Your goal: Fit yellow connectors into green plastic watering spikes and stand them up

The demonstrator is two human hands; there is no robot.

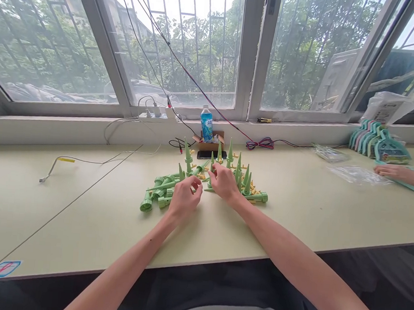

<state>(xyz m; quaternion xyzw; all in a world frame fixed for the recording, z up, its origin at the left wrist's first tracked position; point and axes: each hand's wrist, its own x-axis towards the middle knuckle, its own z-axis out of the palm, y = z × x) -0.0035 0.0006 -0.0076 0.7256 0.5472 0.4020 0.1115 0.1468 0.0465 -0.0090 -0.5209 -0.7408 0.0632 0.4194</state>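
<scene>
Many green plastic watering spikes, cone-shaped with a ribbed collar, crowd the table in front of me. Some lie in a heap on the left, while others, such as one upright spike, stand point up on the right. Small yellow valve pieces are scattered among the standing ones. My left hand is beside the lying heap, its fingers loosely curled with a gap at the thumb and nothing visible in them. My right hand has thumb and fingers closed around an upright watering spike, whose lower part is partly hidden.
Behind the spikes are a blue bottle, a small cardboard box and a black phone. Cables run along the sill. Another person's hand is at the right, near teal hangers and clear plastic bags.
</scene>
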